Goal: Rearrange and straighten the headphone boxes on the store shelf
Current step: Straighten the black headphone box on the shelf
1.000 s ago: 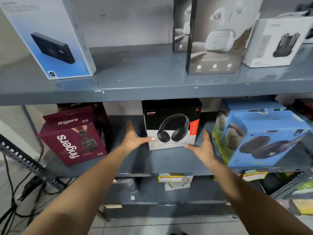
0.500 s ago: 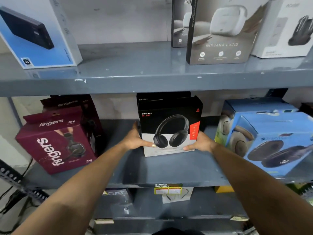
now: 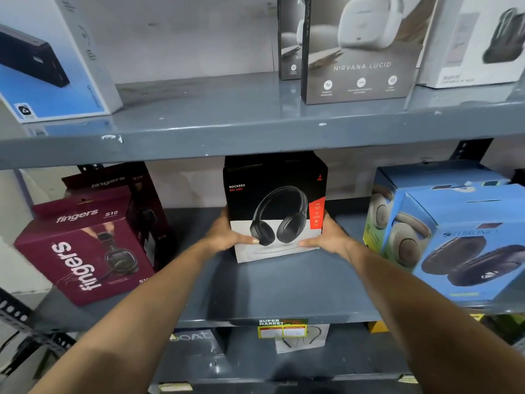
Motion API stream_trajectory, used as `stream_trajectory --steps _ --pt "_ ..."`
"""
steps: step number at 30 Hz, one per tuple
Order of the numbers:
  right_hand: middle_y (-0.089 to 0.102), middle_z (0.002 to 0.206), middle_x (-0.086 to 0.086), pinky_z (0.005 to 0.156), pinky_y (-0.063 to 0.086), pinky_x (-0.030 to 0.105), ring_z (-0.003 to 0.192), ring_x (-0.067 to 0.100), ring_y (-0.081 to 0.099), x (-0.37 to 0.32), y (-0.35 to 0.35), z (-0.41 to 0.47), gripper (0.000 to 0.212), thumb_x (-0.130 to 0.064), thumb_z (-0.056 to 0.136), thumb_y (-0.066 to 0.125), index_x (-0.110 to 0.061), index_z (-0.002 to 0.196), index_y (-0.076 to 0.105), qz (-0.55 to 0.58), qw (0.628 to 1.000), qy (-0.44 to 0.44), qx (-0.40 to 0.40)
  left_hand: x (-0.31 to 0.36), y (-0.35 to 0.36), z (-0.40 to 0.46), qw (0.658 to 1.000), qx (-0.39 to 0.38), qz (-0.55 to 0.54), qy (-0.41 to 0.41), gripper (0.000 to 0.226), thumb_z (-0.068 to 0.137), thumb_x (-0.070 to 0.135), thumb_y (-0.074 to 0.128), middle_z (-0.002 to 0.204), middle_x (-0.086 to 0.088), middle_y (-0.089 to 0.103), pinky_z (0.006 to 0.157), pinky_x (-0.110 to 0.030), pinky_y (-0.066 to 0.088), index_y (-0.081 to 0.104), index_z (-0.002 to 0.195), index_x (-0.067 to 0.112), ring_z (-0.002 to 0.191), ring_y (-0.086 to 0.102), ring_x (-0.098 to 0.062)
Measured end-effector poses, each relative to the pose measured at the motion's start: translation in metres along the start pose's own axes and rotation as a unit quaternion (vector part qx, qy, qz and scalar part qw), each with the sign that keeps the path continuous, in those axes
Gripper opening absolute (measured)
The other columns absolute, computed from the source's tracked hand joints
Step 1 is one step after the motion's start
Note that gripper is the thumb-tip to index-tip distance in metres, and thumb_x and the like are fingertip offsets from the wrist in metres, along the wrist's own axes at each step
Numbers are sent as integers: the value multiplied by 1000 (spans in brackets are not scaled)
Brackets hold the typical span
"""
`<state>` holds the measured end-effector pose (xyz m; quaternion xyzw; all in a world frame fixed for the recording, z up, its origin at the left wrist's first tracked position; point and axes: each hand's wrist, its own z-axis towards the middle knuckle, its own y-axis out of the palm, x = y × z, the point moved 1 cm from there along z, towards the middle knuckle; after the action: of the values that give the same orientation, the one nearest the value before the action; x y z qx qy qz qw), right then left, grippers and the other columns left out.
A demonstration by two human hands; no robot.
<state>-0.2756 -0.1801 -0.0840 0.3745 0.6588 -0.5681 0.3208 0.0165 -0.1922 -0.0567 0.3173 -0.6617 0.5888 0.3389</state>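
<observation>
**Both hands on the black box, mid-shelf**

Your left hand (image 3: pixel 224 237) and right hand (image 3: pixel 326 237) clamp the sides of the black Rockerz box (image 3: pixel 275 206), thumbs across its front. It stands upright, mid-shelf (image 3: pixel 284 291), set back from the front edge. Maroon Fingers box (image 3: pixel 85 245) left, blue box (image 3: pixel 466 240) right.

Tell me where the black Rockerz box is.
The black Rockerz box stands mid-shelf, gripped by both hands, between the maroon Fingers box and blue box.

Grey metal shelving (image 3: pixel 255 132) stands against a pale wall (image 3: pixel 184 38), its paint chipped.
</observation>
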Motion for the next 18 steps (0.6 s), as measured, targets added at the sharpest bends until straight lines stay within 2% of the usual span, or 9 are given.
stream_trajectory --steps 4,6,9,14,16,18 --pt "63 130 -2 103 48 36 120 20 60 -3 -2 2 102 -17 66 94 -25 149 36 24 1000 1 -11 -1 0 2 999 22 -30 -16 106 33 36 97 113 9 71 97 -35 53 55 129 25 107 66 -13" --pt "64 131 -1 105 48 37 121 21 60 -3 -1 -1 96 -17 70 92 -24 149 38 30 1000 -3 -7 0 2 -2 999 32 -40 -12 94 41 30 99 110 8 71 92 -31 53 58 125 23 106 67 -14" --pt "65 129 2 99 50 34 113 19 62 0 1 -12 91 -13 72 90 -21 147 40 62 998 7 11 2 6 -10 998 33 -44 -1 81 55 19 97 112 6 70 89 -26 49 58 126 20 105 65 -14" --pt "65 132 2 109 48 47 120 21 62 9 0 -45 97 -13 69 92 -22 149 37 106 993 33 26 5 10 -39 999 18 -38 4 86 55 19 98 112 6 70 98 -32 51 57 130 17 107 66 -16" --pt "65 131 1 109 48 49 120 21 63 13 1 -62 97 -14 69 92 -25 148 37 115 992 40 28 9 12 -53 999 10 -38 5 85 56 15 97 111 5 69 95 -28 50 55 130 15 107 65 -16" --pt "67 129 0 109 48 50 119 21 64 19 1 -78 101 -12 68 92 -26 149 35 130 990 46 29 11 14 -67 999 -9 -35 6 84 58 14 96 108 8 67 86 -17 48 54 130 15 103 65 -12"
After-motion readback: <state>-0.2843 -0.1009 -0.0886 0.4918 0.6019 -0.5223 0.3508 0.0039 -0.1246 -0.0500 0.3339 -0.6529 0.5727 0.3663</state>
